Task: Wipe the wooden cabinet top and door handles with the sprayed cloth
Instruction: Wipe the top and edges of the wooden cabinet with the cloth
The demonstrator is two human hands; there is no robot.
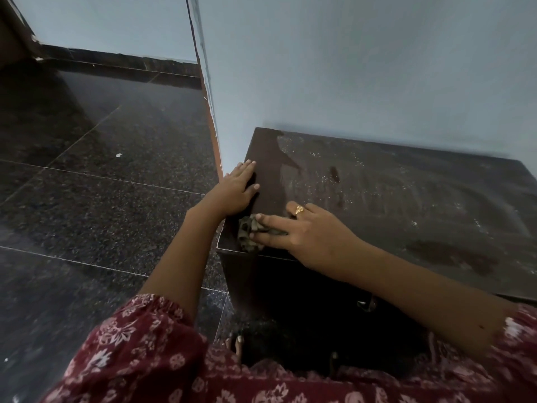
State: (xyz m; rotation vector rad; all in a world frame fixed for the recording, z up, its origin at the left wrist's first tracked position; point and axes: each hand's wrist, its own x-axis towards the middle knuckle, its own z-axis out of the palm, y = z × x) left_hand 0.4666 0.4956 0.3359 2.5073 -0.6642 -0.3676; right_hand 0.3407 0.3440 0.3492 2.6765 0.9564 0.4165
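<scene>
The dark wooden cabinet top (392, 193) lies against the pale wall, dusty with speckles and a few wet patches; a strip along its left side looks darker and cleaner. My left hand (236, 189) rests flat on the top's left edge, fingers spread, holding nothing. My right hand (299, 228), with a gold ring, presses a crumpled grey-green cloth (247, 232) onto the front left corner of the top. A metal door handle (367, 304) shows faintly on the dark cabinet front below my right forearm.
Polished black granite floor (101, 184) spreads to the left of the cabinet. A blue wall corner (209, 91) with an orange edge stands just behind the cabinet's left side. My toes (235, 344) and patterned maroon clothing are below.
</scene>
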